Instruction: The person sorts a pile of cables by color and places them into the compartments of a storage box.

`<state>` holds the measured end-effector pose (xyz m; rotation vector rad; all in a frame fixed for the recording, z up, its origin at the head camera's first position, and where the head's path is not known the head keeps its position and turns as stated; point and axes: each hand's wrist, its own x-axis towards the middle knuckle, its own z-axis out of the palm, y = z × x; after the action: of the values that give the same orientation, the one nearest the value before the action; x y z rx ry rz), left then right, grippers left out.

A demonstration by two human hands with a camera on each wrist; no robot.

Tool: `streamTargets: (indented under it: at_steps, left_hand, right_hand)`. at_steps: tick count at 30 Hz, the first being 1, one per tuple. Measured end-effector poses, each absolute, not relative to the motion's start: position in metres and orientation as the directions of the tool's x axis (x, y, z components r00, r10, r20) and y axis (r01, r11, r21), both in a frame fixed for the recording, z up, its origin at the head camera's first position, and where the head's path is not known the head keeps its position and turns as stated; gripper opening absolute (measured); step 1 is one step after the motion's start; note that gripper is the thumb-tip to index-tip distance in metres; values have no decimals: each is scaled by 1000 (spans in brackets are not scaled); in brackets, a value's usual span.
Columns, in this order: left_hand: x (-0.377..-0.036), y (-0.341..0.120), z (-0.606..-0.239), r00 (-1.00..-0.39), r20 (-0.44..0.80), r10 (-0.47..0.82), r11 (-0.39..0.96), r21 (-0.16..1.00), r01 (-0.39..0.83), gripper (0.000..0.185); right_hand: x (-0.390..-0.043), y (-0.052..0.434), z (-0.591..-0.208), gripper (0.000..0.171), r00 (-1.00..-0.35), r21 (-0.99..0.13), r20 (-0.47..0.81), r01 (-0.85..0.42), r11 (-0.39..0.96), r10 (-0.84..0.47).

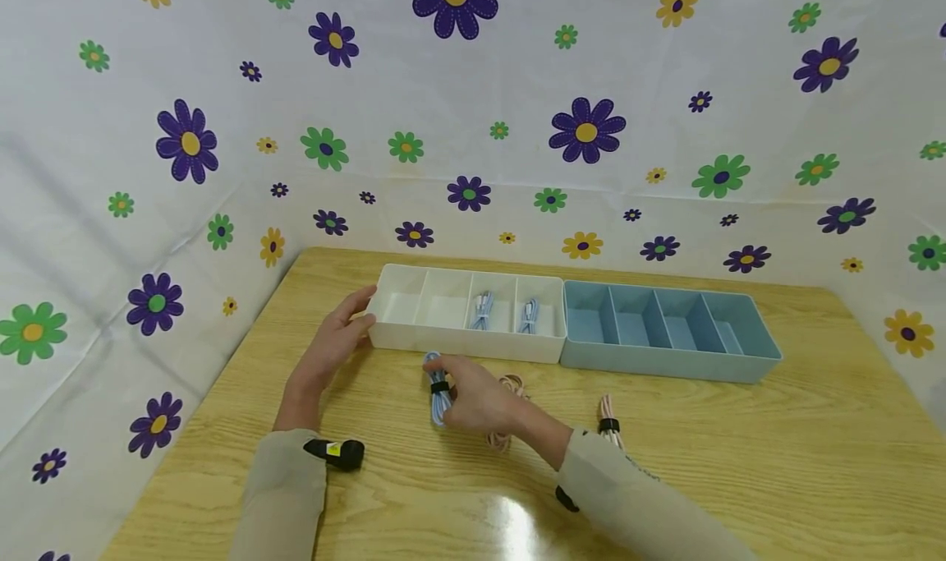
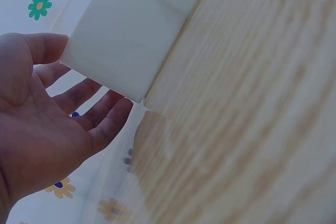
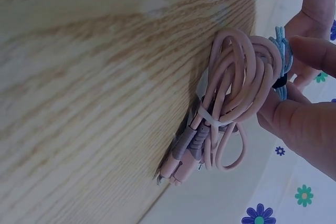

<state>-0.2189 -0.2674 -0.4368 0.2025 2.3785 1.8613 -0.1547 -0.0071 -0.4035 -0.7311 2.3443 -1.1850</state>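
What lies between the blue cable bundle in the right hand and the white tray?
Only bare table separates the blue cable bundle from the white tray, in the head view.

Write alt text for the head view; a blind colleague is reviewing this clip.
The right hand pinches a coiled blue cable on a wooden table, while the left hand rests against a white divided tray. A blue tray adjoins it; pink cables lie nearby.

Beige sleeves (image 1: pixel 284 495), black wrist cameras (image 1: pixel 336 452)
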Motion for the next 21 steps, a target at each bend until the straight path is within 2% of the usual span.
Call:
streamTargets:
  at_steps: [8, 14, 21]
  left_hand:
    - [-220, -268, -437, -984, -9, 176, 247, 968, 36, 52]
    - [-219, -267, -437, -985, 5, 175, 242, 969, 48, 52]
    - [-219, -268, -437, -985, -4, 174, 231, 972, 36, 53]
  right_hand:
    - [-155, -5, -402, 70, -766, -891, -146, -173, 419, -626]
    - [-157, 0, -401, 67, -759, -965, -201, 43, 260, -620]
    - [-159, 1, -395, 66, -741, -966, -225, 257, 43, -633]
